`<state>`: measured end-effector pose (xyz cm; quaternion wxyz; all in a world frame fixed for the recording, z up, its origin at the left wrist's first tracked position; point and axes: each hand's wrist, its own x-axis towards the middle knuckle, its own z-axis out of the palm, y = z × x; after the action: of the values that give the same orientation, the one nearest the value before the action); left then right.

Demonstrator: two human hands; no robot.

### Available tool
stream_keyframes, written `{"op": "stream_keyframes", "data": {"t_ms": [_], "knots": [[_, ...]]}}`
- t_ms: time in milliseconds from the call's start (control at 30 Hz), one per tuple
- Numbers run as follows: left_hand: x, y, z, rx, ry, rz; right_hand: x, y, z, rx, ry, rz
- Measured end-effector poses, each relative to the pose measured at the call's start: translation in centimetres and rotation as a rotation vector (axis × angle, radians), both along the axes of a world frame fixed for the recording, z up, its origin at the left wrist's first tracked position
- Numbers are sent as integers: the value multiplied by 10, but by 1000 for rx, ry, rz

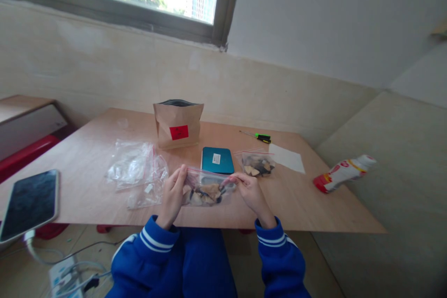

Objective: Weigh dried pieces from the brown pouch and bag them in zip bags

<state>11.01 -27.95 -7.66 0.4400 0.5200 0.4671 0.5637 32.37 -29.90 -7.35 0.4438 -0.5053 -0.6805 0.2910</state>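
Note:
A clear zip bag [206, 188] with a red seal strip holds brown and dark dried pieces. It sits low over the wooden table [87, 186] near the front edge. My left hand [173, 194] pinches the bag's top left corner. My right hand [248, 190] pinches its top right end. Both hands are closed on the seal strip. Just behind the bag lies a small teal scale [217, 159].
A second filled zip bag [257, 164] lies right of the scale. Empty clear bags [136, 172] are at the left, a brown paper pouch [178, 125] with a red label stands behind. A phone [30, 202], screwdriver [260, 137], white paper [287, 158] and a bottle [344, 172] are also here.

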Motion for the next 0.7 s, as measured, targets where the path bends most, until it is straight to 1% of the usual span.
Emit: {"op": "stream_keyframes", "data": {"t_ms": [133,267,367,400,467,567,633,700], "knots": [[2,0,-5,-59,-64,24,-2,-2,-5,-68,122,-8],[2,2,-10,-109,-129,59,-5,-8,-11,-160,238,59],[4,1,-16,-151,-181,147,-18,-13,-21,-204,323,103],[5,1,-18,-172,-200,175,-24,-14,-25,-207,351,80],[8,-1,-24,-218,-223,202,-37,-15,-36,-193,413,-28],[10,-2,-30,-288,-201,143,-48,-15,-49,-216,498,-191],[7,-1,-30,-340,-168,57,-39,-14,-51,-271,557,-266],[2,0,-28,-368,-151,-42,-15,-11,-47,-275,622,-388]]}}
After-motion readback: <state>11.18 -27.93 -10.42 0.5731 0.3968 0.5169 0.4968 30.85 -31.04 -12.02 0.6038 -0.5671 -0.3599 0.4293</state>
